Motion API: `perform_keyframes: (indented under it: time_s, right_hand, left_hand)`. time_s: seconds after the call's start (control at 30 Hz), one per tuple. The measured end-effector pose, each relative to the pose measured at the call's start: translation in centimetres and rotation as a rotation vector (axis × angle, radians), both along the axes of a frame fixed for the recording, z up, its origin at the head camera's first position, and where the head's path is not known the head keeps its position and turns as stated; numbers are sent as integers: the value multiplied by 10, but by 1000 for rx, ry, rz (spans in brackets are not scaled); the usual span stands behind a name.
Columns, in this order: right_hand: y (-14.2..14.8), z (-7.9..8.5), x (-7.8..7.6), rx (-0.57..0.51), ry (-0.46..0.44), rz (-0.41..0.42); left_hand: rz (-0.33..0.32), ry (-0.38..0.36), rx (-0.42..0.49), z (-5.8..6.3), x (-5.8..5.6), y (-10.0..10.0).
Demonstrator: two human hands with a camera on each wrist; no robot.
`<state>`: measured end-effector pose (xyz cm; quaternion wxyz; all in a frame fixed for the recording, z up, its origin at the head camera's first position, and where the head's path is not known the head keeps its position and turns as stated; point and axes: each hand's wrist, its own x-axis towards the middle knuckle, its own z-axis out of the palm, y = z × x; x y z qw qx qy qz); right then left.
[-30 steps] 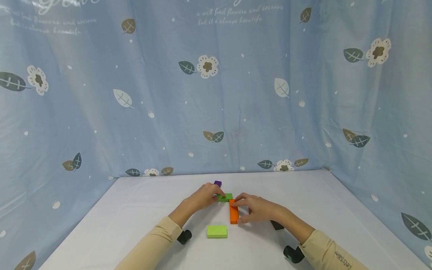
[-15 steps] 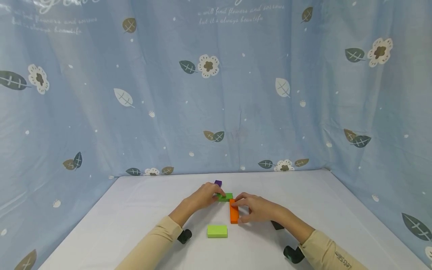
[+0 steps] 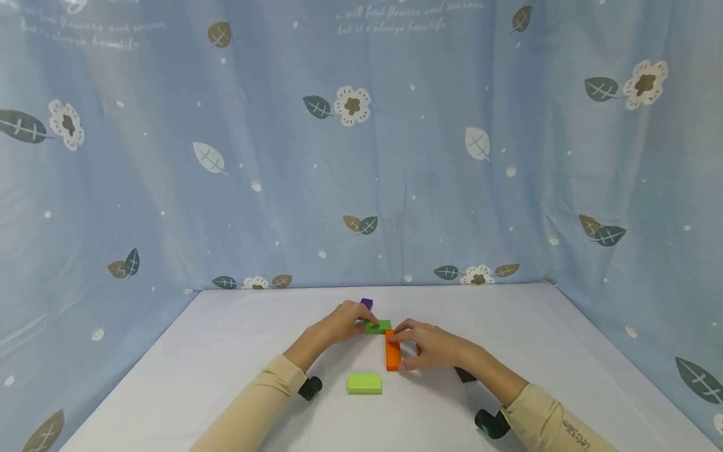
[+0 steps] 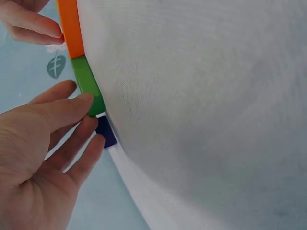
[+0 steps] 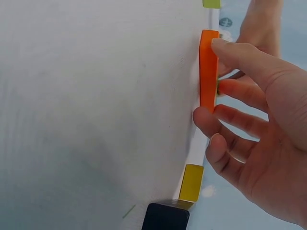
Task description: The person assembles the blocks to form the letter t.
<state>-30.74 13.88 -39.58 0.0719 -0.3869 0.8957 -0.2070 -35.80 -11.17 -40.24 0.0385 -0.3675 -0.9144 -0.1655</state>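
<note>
My left hand pinches the left end of a green block, thumb on one face and fingers behind. In the left wrist view the green block meets the end of the orange block, and both lie in a bent line. My right hand grips the long orange block, its thumb on the top face and its fingers along the right side. A purple block lies just beyond my left fingers, its near part hidden by them.
A lime green block lies on the white tabletop, nearer to me. The right wrist view shows a yellow block and a dark rounded object beside my right hand. A patterned blue curtain surrounds the table's back and sides.
Both hands and the blocks keep their places relative to one another. Only the head view has tilted slightly downward, so the curtain pattern sits higher in it.
</note>
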Motion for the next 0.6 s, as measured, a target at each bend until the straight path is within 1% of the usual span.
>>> perform_keyframes:
  time_s: [0.17,0.3,0.43,0.6]
  right_hand:
    - [-2,0,1,-18,8,-6]
    - [-5,2,2,-41,27,1]
    - [-9,5,6,-62,47,2]
    - [-16,8,13,-91,50,-8]
  left_hand:
    - [-15,-12,14,3,0,-1]
    - [-1,-40,24,4,0,0]
    - [13,-74,32,3,-2,-1]
    - [2,-89,45,0,-5,-3]
